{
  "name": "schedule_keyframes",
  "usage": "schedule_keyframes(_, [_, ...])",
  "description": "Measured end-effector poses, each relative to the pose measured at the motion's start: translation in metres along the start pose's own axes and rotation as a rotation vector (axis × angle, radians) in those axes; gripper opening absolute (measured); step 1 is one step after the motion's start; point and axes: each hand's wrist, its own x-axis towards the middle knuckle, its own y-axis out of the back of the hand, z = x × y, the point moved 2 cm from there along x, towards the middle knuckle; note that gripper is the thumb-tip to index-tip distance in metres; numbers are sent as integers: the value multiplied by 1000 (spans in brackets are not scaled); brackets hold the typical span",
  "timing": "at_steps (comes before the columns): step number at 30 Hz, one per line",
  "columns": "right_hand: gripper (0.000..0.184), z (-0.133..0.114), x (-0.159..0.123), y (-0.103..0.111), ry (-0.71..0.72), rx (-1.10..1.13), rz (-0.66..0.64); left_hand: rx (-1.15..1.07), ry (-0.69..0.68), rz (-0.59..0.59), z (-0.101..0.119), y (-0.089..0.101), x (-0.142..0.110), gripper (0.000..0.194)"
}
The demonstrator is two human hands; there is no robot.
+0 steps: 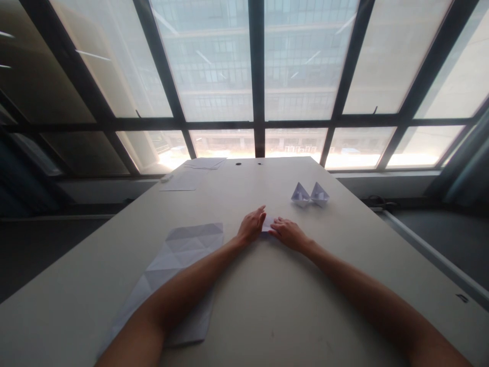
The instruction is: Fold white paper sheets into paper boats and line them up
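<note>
A small folded piece of white paper (pixel 267 224) lies on the table between my two hands, partly covered by them. My left hand (pixel 252 224) rests on its edge at the paper's left side, fingers stretched forward and the thumb by the paper. From the right, my right hand (pixel 288 233) lies with its fingers flat over the paper's right part. Beyond my right hand stand two folded paper boats (pixel 310 194), side by side with pointed peaks. A large creased sheet of paper (pixel 191 244) spreads beneath my left forearm, which hides part of it.
The white table (pixel 244 316) runs away from me toward a wall of windows (pixel 221 61) with dark frames. Several flat paper sheets (pixel 181 179) lie at its far left. Two small dark holes (pixel 238 164) sit near the far edge.
</note>
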Motion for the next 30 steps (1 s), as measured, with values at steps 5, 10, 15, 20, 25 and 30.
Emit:
schedule_keyframes(5, [36,-1,0,1,34,-32,-33,-60,10,41,1,2,-1,58])
schedule_keyframes(10, [37,8,0,-2,-140,32,-14,-84,-12,103,4,7,-1,55])
schedule_keyframes(15, [36,25,5,-10,-308,172,235,-6,-12,234,12,14,-4,43])
schedule_keyframes(20, [36,45,11,-22,-423,528,507,85,-36,220,17,13,-5,50])
schedule_keyframes(25, [33,58,13,-33,-524,907,586,100,-119,-62,13,1,-5,37])
schedule_keyframes(30, [41,62,14,-39,-612,1097,587,151,-50,-213,4,-7,-7,33])
